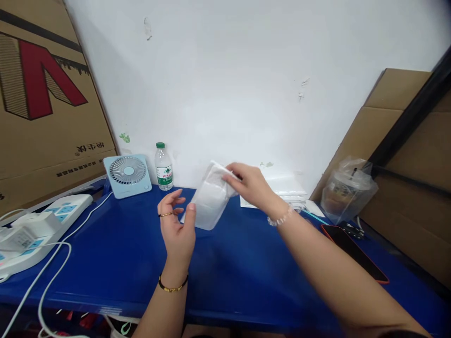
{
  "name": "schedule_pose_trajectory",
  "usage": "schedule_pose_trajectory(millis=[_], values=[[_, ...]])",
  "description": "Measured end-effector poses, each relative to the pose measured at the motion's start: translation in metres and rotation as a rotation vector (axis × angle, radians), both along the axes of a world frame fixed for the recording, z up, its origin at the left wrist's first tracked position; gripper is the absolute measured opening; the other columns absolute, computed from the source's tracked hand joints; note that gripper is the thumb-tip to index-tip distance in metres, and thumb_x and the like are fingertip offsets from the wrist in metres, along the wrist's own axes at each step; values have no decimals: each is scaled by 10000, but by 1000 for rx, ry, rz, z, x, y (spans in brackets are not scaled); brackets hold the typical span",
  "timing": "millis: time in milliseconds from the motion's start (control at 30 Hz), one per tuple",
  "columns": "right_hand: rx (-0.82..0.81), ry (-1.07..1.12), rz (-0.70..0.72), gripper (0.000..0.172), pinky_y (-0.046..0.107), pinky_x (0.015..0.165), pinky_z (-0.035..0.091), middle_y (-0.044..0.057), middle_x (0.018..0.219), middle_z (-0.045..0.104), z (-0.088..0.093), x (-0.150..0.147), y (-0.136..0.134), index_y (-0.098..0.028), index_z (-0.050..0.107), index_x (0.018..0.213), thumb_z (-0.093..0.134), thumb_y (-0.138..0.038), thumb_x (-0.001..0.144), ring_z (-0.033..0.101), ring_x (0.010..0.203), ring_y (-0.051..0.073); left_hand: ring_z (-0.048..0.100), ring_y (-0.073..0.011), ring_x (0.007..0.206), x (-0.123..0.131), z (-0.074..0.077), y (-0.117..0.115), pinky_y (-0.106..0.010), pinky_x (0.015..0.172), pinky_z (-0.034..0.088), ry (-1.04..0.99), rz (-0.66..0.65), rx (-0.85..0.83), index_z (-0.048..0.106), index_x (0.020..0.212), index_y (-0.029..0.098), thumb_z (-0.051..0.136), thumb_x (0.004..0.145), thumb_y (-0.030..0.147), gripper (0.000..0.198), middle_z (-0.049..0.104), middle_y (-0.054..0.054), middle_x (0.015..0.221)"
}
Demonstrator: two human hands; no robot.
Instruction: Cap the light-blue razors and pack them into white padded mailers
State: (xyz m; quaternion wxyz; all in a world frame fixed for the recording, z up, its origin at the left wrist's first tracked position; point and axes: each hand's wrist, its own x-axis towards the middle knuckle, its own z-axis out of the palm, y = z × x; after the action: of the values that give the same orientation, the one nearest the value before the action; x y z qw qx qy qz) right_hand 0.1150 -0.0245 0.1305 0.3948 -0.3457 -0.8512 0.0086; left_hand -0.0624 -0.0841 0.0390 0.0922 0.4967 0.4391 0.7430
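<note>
A translucent white plastic bag [211, 199] hangs tilted above the blue table, near its middle. My right hand [248, 184] pinches its upper right corner between thumb and fingers. Just left of the bag is my left hand [177, 220], palm up with its fingers curled and apart, the thumb beside the bag's lower left edge. Nothing shows in the left palm. Behind my right hand lies a stack of white plastic sheets or bags [287, 188] against the wall.
A blue fan [128, 174] and a water bottle [164, 168] stand at the back left. A power strip [52, 225] with cables lies on the blue table [116, 253] at left. At right are a bagged drink cup [347, 190] and a phone [354, 252]. Cardboard flanks both sides.
</note>
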Motion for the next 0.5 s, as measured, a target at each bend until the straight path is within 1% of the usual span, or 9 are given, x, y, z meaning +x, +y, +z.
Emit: schedule_pose_trajectory(millis=[67, 133, 167, 233, 300, 333, 400, 467, 500], values=[[-146, 292, -116, 248, 222, 553, 343, -26, 657, 522, -16, -8, 35, -175, 584, 872, 502, -407, 841, 458, 603, 115, 527, -165, 979, -2, -7, 2, -271, 791, 428, -89, -20, -8, 488, 1171, 230, 570, 831, 297, 356, 498, -74, 1140], [-407, 546, -220, 264, 213, 513, 361, -22, 657, 540, -42, -19, 69, -166, 568, 870, 516, -417, 809, 483, 593, 117, 527, -161, 968, -3, -11, 3, -265, 783, 423, -112, -52, -22, 491, 1155, 230, 551, 843, 296, 325, 503, -69, 1116], [-566, 618, -285, 260, 212, 491, 371, -21, 638, 543, -58, -25, 83, -163, 559, 869, 517, -411, 802, 492, 569, 117, 528, -161, 961, -3, -12, 3, -263, 777, 421, -104, -63, -33, 494, 1151, 231, 549, 844, 296, 318, 507, -68, 1105], [-676, 603, -322, 215, 225, 453, 389, -7, 569, 538, -90, -35, 104, -139, 556, 827, 482, -341, 818, 503, 508, 126, 531, -163, 950, -4, -13, 3, -262, 770, 419, -74, -73, -61, 500, 1149, 232, 545, 846, 296, 314, 518, -68, 1089], [-740, 555, -350, 156, 236, 452, 416, -2, 529, 537, -117, -41, 116, -141, 555, 778, 479, -272, 811, 523, 483, 135, 533, -166, 943, -4, -13, 3, -266, 769, 419, -41, -77, -90, 504, 1150, 233, 540, 847, 298, 312, 526, -68, 1081], [-758, 521, -370, 142, 244, 462, 430, 3, 524, 541, -128, -42, 119, -143, 556, 760, 471, -245, 811, 536, 483, 141, 534, -167, 939, -4, -13, 3, -268, 769, 420, -27, -79, -102, 505, 1151, 233, 535, 849, 300, 311, 528, -68, 1079], [-769, 433, -418, 138, 272, 503, 457, 27, 543, 562, -142, -41, 121, -140, 567, 728, 477, -215, 801, 568, 504, 160, 536, -168, 932, -6, -13, 3, -272, 763, 425, -2, -89, -125, 506, 1152, 232, 530, 850, 305, 311, 534, -69, 1071], [-734, 333, -466, 123, 316, 601, 480, 76, 635, 604, -145, -35, 120, -129, 590, 731, 527, -224, 778, 611, 605, 198, 541, -171, 926, -7, -14, 3, -276, 755, 434, 8, -107, -142, 507, 1154, 231, 536, 843, 307, 322, 538, -69, 1059], [-700, 288, -487, 128, 340, 675, 479, 109, 731, 625, -143, -30, 118, -123, 604, 765, 556, -241, 767, 625, 698, 222, 545, -173, 923, -7, -14, 3, -278, 751, 439, 7, -119, -148, 509, 1155, 230, 544, 836, 307, 330, 541, -68, 1051]])
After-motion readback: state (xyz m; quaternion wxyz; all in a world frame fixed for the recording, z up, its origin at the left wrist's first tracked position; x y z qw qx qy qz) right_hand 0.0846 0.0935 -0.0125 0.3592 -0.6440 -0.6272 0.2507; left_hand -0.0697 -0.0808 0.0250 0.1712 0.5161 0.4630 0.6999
